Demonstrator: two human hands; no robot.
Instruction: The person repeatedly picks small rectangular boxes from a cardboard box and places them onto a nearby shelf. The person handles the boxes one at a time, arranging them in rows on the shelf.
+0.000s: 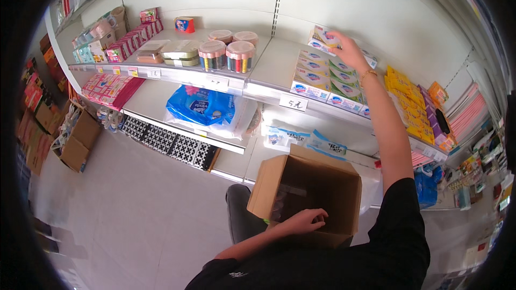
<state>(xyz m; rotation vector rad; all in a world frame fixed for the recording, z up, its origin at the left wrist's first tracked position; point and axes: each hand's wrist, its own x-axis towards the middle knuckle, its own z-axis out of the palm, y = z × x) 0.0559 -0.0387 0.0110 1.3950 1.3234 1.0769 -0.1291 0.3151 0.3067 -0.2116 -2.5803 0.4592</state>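
Observation:
At the back of the upper shelf, my right hand [348,52] has its fingers closed on a small white and yellow soap box [320,37]. In front of it stand stacked rows of similar soap boxes [310,75], with yellow-marked ones on the left and green-marked ones beside them. My left hand [305,222] hangs over the near rim of an open cardboard box [344,182], its fingers loosely bent and apart, with nothing in them. Some small packs show dimly inside the cardboard box; the rest of its inside is dark.
Yellow packs [406,102] and purple boxes [436,121] stand to the right. Left of the soap are pink-lidded jars [240,56] and food containers [181,52]. Below lie a blue wipes pack [201,104] and blue-white packs [325,144]. Another carton [78,139] sits on the floor.

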